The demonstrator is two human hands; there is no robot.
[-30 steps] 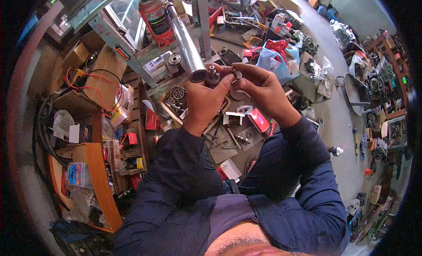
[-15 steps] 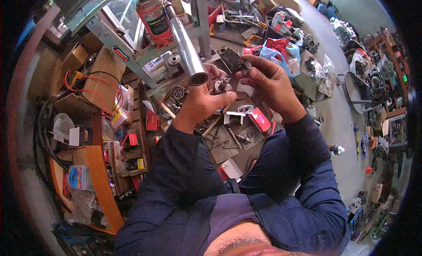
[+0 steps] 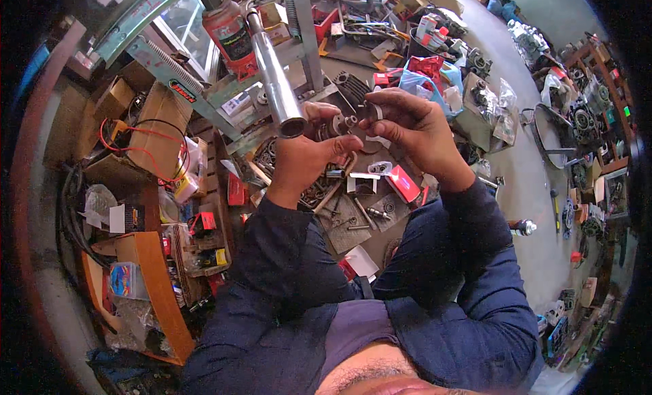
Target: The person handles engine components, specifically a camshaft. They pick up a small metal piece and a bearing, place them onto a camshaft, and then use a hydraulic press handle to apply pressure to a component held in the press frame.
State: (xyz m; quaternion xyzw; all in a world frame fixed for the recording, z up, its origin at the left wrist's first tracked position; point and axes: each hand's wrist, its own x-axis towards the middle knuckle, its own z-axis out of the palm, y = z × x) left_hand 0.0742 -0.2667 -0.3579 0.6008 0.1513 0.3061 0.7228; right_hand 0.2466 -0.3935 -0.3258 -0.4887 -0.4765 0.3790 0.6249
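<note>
My left hand [image 3: 297, 163] is closed on a cylindrical metal fitting [image 3: 331, 129] with a small nut or tip on top, its thumb lying across the lower side. My right hand [image 3: 422, 138] pinches a small dark and silver metal piece [image 3: 373, 112] just right of the fitting. A long chrome tube [image 3: 273, 79] slants down over my left hand, its open end beside the fitting. A red hydraulic bottle jack [image 3: 232, 45] stands behind the tube, in a green press frame [image 3: 166, 76].
Cardboard boxes [image 3: 163, 123] and a wooden crate [image 3: 149, 307] with cables fill the left. Loose tools and parts [image 3: 350, 215] lie below my hands between my knees. Plastic bags [image 3: 435, 76] sit upper right. Engine parts line a wooden rack [image 3: 598, 110] along the right wall.
My hands have separated slightly: the small piece in my right hand has come away to the right of the fitting. My left hand has shifted left and tilted the fitting.
</note>
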